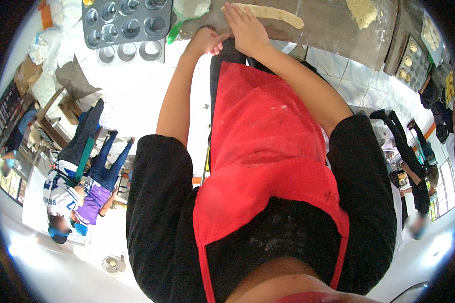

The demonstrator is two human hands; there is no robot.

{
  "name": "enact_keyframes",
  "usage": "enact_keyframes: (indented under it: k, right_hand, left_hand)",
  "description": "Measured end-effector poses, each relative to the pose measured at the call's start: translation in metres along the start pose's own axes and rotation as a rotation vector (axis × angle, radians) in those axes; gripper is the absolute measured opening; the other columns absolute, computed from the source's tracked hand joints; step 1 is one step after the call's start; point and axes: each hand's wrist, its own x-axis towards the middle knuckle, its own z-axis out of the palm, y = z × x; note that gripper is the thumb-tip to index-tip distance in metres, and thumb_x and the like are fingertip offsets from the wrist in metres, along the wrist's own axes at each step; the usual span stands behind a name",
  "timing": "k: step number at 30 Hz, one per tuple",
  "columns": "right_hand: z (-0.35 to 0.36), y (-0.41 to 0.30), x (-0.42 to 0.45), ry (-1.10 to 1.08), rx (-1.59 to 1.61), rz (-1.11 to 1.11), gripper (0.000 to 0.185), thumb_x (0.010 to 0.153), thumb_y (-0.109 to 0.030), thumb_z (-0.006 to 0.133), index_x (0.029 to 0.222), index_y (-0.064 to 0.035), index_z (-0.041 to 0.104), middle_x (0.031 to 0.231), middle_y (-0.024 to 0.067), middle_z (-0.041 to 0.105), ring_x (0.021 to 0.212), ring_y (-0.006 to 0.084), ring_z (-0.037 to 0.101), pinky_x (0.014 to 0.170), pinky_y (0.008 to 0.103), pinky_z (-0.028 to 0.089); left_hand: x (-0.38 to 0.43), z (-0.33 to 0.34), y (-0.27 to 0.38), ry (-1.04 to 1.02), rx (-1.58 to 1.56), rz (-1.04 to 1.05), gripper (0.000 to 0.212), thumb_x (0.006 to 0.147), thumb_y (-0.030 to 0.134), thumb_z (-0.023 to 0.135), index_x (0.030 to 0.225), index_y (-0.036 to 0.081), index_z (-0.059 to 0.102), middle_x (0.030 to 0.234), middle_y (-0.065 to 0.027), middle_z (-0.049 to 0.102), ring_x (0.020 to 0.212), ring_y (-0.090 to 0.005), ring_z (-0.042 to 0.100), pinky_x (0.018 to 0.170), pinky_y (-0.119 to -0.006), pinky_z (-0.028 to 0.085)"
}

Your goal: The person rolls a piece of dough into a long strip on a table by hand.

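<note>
A long strip of pale dough (pixel 278 15) lies on the floured worktable (pixel 322 38) at the top of the view. My right hand (pixel 246 32) is stretched flat over the strip's left end, fingers pointing away from me. Just left of it, at the table's near edge, is my left hand (pixel 206 41). Its fingers are curled with nothing visible in them, and the thumb points towards my right wrist. Left of that hand lies a green-handled strainer (pixel 191 8) with white powder in it.
A dark muffin tin (pixel 127 24) overlaps a second muffin tin (pixel 150 51) at the left. Crumbly yellow mixture (pixel 362 13) lies at the table's right. Beyond stands a tin with dough pieces (pixel 411 62). Several people are in the room, including one in purple (pixel 94 202).
</note>
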Motion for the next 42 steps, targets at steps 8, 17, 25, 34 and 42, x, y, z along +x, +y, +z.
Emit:
enact_keyframes:
  k: [8,17,25,34,42]
  right_hand:
    - [-0.001,-0.004,0.002,0.042,-0.065,-0.005,0.067,0.076,-0.021,0.058,0.137,-0.0054,0.036,0.135,0.0132,0.041,0.126,0.0244,0.037,0.107,0.0409,0.025]
    - [-0.003,-0.008,0.015,-0.219,0.036,0.224,0.071,0.075,-0.02,0.06,0.14,-0.0085,0.032,0.07,0.0047,0.065,0.064,0.0207,0.064,0.055,0.0354,0.047]
    - [-0.001,-0.017,0.015,-0.239,0.056,0.287,0.079,0.079,-0.019,0.058,0.146,-0.0173,0.016,0.075,0.01,0.066,0.065,0.0241,0.066,0.053,0.0362,0.05]
    - [-0.008,-0.018,0.018,-0.377,0.117,0.319,0.081,0.082,-0.019,0.056,0.147,-0.0253,0.008,0.08,0.0128,0.067,0.068,0.0279,0.067,0.057,0.0378,0.052]
    - [-0.014,-0.016,0.02,-0.397,0.211,0.363,0.087,0.079,-0.026,0.062,0.147,-0.0255,0.008,0.084,0.0141,0.067,0.073,0.0288,0.067,0.061,0.0404,0.052]
  left_hand:
    - [0.008,-0.006,0.012,-0.094,-0.099,-0.144,0.046,0.081,0.045,0.06,0.081,-0.001,0.068,0.069,-0.0131,0.067,0.052,-0.016,0.061,0.044,-0.025,0.042]
    - [0.026,-0.006,-0.008,-0.154,-0.125,-0.174,0.057,0.075,0.055,0.062,0.082,-0.001,0.067,0.07,-0.0127,0.067,0.054,-0.0168,0.061,0.044,-0.026,0.041]
    - [0.02,-0.008,-0.007,-0.18,-0.038,-0.167,0.063,0.077,0.06,0.059,0.081,-0.002,0.067,0.066,-0.0163,0.065,0.054,-0.0194,0.063,0.041,-0.026,0.042]
    - [0.022,-0.009,-0.008,-0.209,-0.049,-0.18,0.065,0.074,0.063,0.058,0.083,-0.001,0.067,0.069,-0.0163,0.066,0.052,-0.0177,0.061,0.043,-0.027,0.042]
    - [0.023,-0.007,-0.015,-0.222,-0.058,-0.174,0.059,0.077,0.058,0.058,0.083,0.001,0.068,0.067,-0.0153,0.065,0.051,-0.0175,0.061,0.041,-0.027,0.041]
